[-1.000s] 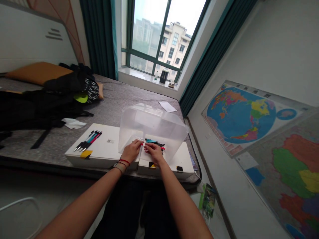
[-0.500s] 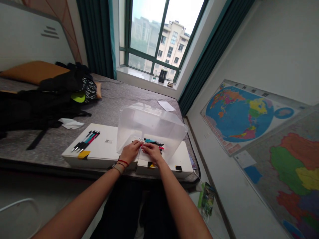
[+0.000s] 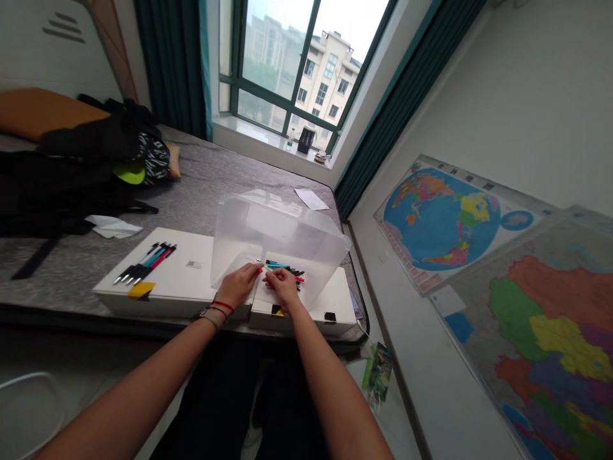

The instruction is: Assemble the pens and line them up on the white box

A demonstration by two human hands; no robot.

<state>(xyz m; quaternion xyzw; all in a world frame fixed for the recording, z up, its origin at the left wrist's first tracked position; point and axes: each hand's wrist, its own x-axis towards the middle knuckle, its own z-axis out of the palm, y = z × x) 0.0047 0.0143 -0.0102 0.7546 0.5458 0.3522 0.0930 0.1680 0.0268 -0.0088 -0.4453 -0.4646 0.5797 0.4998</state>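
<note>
My left hand (image 3: 239, 285), with a red cord and bands at its wrist, has its fingertips pinched together. Facing it is my right hand (image 3: 282, 285), also with fingers closed. Whatever small thing they hold at the fingertips is too small to make out; a bit of red shows there. Both hands are at the mouth of a clear plastic bin (image 3: 282, 223) that seems tipped on its side. Behind my right hand lies a pile of black, teal and red pens or pen parts (image 3: 290, 269). Several assembled pens (image 3: 146, 263) lie in a row further left.
Two white boxes (image 3: 191, 281) with yellow-black tape lie along the bed's front edge, under the bin and pens. Crumpled tissue (image 3: 113, 227) and black bags (image 3: 81, 172) are on the mattress (image 3: 230, 169) at left. A white paper (image 3: 311, 199) lies behind the bin.
The whole view has shifted, so things sit further left. My fingertips, close together before, are now slightly further apart. The row of pens and the bin look unchanged.
</note>
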